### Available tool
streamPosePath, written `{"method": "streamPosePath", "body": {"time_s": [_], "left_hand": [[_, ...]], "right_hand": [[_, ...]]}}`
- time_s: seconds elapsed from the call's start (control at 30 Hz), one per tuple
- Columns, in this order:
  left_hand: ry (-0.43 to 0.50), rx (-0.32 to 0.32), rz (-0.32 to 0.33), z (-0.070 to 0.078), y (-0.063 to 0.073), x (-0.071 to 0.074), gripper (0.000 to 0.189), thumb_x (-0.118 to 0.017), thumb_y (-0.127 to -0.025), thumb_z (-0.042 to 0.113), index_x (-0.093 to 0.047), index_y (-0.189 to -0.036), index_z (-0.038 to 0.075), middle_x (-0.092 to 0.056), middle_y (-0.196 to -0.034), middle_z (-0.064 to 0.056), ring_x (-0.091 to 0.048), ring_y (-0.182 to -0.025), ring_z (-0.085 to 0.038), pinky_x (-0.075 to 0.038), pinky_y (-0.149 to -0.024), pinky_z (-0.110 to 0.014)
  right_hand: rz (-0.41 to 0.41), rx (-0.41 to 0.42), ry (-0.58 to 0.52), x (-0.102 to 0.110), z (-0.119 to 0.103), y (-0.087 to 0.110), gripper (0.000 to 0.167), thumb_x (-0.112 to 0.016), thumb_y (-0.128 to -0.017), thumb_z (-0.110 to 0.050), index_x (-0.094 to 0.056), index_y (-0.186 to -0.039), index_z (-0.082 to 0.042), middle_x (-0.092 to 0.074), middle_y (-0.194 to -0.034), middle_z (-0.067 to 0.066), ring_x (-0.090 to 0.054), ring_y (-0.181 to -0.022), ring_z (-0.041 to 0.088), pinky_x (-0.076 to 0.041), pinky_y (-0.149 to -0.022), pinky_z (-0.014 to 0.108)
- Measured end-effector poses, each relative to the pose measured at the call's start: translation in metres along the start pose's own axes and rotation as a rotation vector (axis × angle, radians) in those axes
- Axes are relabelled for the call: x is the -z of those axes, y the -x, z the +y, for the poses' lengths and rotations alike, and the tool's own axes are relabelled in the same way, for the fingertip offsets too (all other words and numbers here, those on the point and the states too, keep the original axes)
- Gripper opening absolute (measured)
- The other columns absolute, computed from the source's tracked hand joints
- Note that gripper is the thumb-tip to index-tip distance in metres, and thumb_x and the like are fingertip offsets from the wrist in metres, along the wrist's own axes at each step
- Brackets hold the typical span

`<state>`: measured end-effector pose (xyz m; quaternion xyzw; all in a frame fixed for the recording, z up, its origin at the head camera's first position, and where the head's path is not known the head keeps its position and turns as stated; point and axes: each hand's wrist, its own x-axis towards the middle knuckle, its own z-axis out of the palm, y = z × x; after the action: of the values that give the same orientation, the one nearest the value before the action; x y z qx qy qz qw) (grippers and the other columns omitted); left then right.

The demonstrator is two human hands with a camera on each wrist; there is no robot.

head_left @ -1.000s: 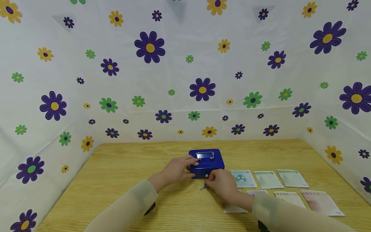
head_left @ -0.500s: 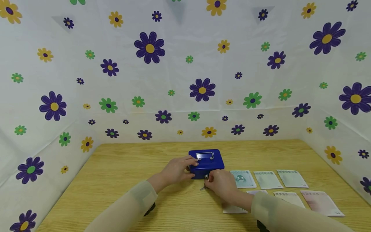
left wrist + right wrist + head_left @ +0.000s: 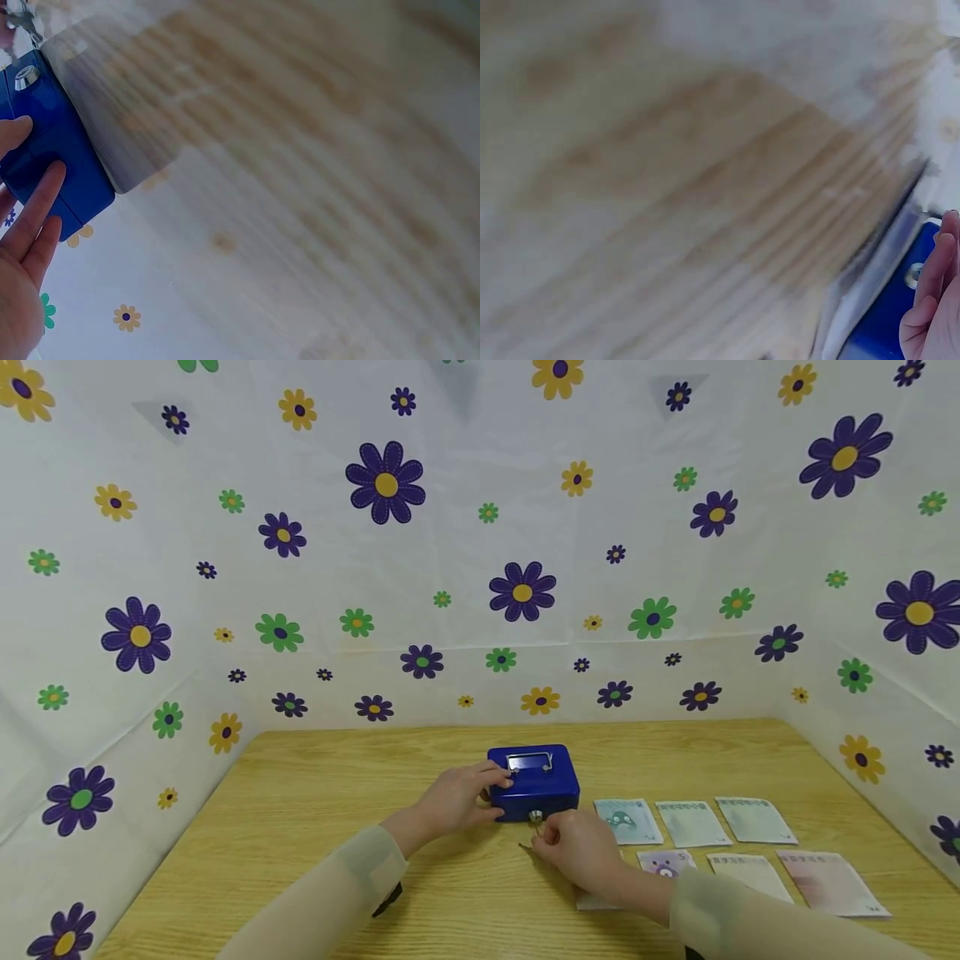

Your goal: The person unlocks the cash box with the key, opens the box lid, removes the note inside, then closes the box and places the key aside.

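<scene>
A blue metal cash box (image 3: 542,792) with a silver handle on its lid stands closed on the table. My left hand (image 3: 456,802) holds its left side, thumb on the front and fingers over the lid edge. In the left wrist view these fingers (image 3: 39,202) lie against the blue box (image 3: 75,161). Just in front of the round silver lock (image 3: 536,816), my right hand (image 3: 581,847) pinches a small key (image 3: 537,830). Another key (image 3: 524,846) hangs below the fingers. Whether the pinched key's tip sits in the lock I cannot tell.
Printed paper notes lie in two rows to the right, among them a teal one (image 3: 630,822), a purple one (image 3: 664,862) and a pink one (image 3: 834,883). My right forearm crosses over the nearer row. A flower-patterned cloth (image 3: 450,543) encloses the wooden table (image 3: 360,777).
My right hand has drawn back from the lock, towards me and slightly right, with the key between its fingers. The purple note shows more. The left hand and the cash box stay put.
</scene>
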<state>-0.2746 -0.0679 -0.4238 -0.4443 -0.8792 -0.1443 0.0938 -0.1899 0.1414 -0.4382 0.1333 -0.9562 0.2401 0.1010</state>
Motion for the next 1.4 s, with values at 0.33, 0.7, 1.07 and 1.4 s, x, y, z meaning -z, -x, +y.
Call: {"method": "streamPosePath", "body": {"time_s": [0.33, 0.7, 1.07, 1.4], "left_hand": [[0.006, 0.005, -0.006, 0.000, 0.000, -0.001, 0.042, -0.075, -0.087, 0.027, -0.064, -0.125, 0.011, -0.062, -0.123, -0.001, -0.063, -0.088, -0.005, -0.051, -0.079, -0.022], [0.025, 0.008, -0.004, 0.002, 0.001, -0.001, 0.040, -0.075, -0.088, 0.024, -0.063, -0.124, 0.011, -0.061, -0.120, -0.001, -0.063, -0.084, -0.003, -0.051, -0.075, -0.019], [0.044, 0.040, -0.015, 0.004, 0.003, -0.001, 0.040, -0.076, -0.087, 0.022, -0.063, -0.123, 0.011, -0.060, -0.123, -0.001, -0.064, -0.087, -0.006, -0.051, -0.078, -0.020], [0.040, 0.031, -0.010, 0.004, 0.002, 0.000, 0.039, -0.075, -0.088, 0.023, -0.063, -0.123, 0.011, -0.060, -0.122, -0.001, -0.064, -0.085, -0.005, -0.051, -0.076, -0.020]], "right_hand": [[-0.041, 0.008, -0.115, 0.024, -0.010, 0.012, 0.029, -0.075, -0.085, -0.024, -0.059, -0.062, -0.020, -0.049, -0.054, -0.015, -0.043, -0.048, 0.004, -0.035, -0.045, 0.021], [-0.126, 0.181, -0.256, 0.009, -0.014, 0.018, 0.026, -0.075, -0.086, -0.025, -0.063, -0.063, -0.020, -0.049, -0.056, -0.019, -0.040, -0.050, -0.003, -0.035, -0.044, 0.020], [-0.288, 0.202, -0.324, 0.003, -0.013, 0.001, 0.014, -0.076, -0.086, -0.021, -0.070, -0.074, -0.018, -0.057, -0.063, -0.018, -0.045, -0.052, -0.002, -0.038, -0.046, 0.019], [-0.357, 0.210, -0.336, 0.002, -0.004, -0.010, 0.009, -0.077, -0.084, -0.019, -0.073, -0.077, -0.017, -0.063, -0.068, -0.016, -0.049, -0.058, 0.000, -0.039, -0.050, 0.020]]}}
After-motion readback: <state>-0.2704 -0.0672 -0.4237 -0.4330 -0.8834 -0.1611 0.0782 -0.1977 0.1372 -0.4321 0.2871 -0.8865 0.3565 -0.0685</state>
